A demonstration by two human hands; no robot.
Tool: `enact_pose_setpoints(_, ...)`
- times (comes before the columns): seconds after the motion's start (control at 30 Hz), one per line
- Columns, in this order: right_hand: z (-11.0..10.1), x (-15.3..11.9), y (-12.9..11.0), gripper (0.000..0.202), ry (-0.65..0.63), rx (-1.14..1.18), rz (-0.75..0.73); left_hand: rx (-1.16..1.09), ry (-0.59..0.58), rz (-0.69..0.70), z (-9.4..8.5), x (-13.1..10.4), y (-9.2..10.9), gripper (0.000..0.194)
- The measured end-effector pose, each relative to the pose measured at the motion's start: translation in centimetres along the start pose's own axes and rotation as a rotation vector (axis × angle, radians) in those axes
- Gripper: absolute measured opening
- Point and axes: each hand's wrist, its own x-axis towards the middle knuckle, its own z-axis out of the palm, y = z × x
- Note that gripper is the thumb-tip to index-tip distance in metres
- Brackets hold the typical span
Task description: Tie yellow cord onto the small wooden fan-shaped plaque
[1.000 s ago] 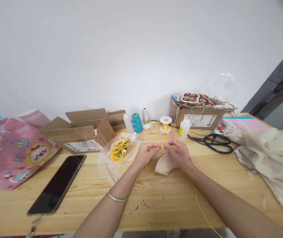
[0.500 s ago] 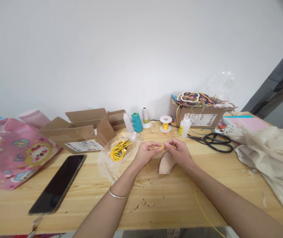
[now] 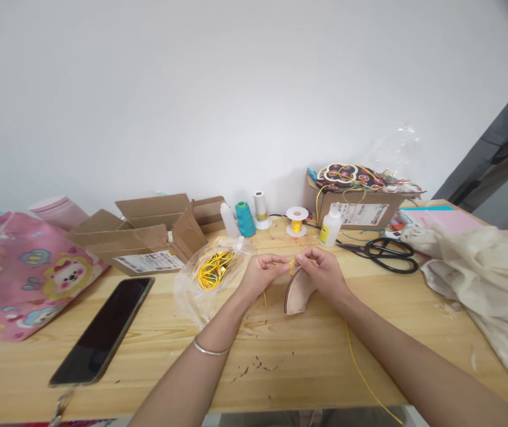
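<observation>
Between my fingertips runs a thin yellow cord (image 3: 291,267). My left hand (image 3: 260,274) pinches it, and a short end (image 3: 265,299) dangles below that hand. My right hand (image 3: 321,271) pinches the cord close by, at the top of a fan-shaped beige piece with a dark curved edge (image 3: 299,293). This piece hangs just under the fingers, partly hidden by my right hand. A long yellow strand (image 3: 363,376) trails from under my right forearm over the table's front edge. The exact loop at the fingertips is too small to make out.
Behind my hands stand a yellow cord spool (image 3: 297,222), a white bottle (image 3: 330,228) and a teal thread cone (image 3: 245,219). Black scissors (image 3: 383,254) lie right, near cream cloth (image 3: 480,284). Leftward are a bag of yellow cord (image 3: 213,270), an open carton (image 3: 147,237) and a phone (image 3: 102,332).
My hands stay almost in place, both still pinching the cord. The fan-shaped piece has tilted very slightly, and the view has shifted a little.
</observation>
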Motion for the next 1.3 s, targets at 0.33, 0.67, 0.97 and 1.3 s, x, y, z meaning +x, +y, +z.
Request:
enact_pose_setpoints(0.33, 0.12, -0.16, -0.42, 0.02, -0.009, -0.014, 0.034, -0.001, 0.062, 0.012, -0.25, 0.07, 0.0, 0.024)
enact_pose_setpoints(0.67, 0.09, -0.21, -0.27, 0.019, -0.002, 0.011, 0.002, 0.033, 0.087, -0.013, -0.19, 0.32, -0.28, 0.022)
enact_pose_setpoints(0.97, 0.09, 0.09, 0.55, 0.022, 0.029, 0.087, 0.088, 0.106, 0.084, 0.04, 0.07, 0.31, -0.33, 0.025)
enact_pose_setpoints(1.3, -0.01, -0.16, -0.01, 0.02, 0.009, 0.015, 0.053, 0.107, 0.047, 0.003, -0.01, 0.15, -0.21, 0.025)
